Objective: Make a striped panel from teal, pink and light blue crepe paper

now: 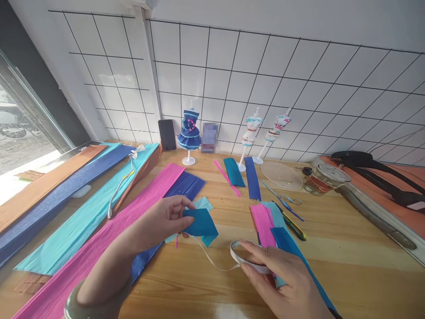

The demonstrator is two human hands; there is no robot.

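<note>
My left hand (162, 221) pinches a small teal piece of crepe paper (201, 223) above the wooden table (348, 261). My right hand (282, 277) grips a white roll of tape (244, 259) near the table's front. A thin strip of tape (209, 254) runs from the roll up to the teal piece. Under my left hand lie a long pink crepe strip (99, 248) and a dark blue one (186, 186). Just beyond my right hand lie short pink (262, 223) and teal paper pieces (288, 243).
Long brown, blue and turquoise paper strips (66, 195) lie at the left with a white cable (121, 186). Three small mannequins (188, 133), one in a blue dress, and a phone (167, 135) stand by the grid wall. Scissors (292, 223), a clear plate (280, 175) and a glass jar (323, 179) sit right of centre.
</note>
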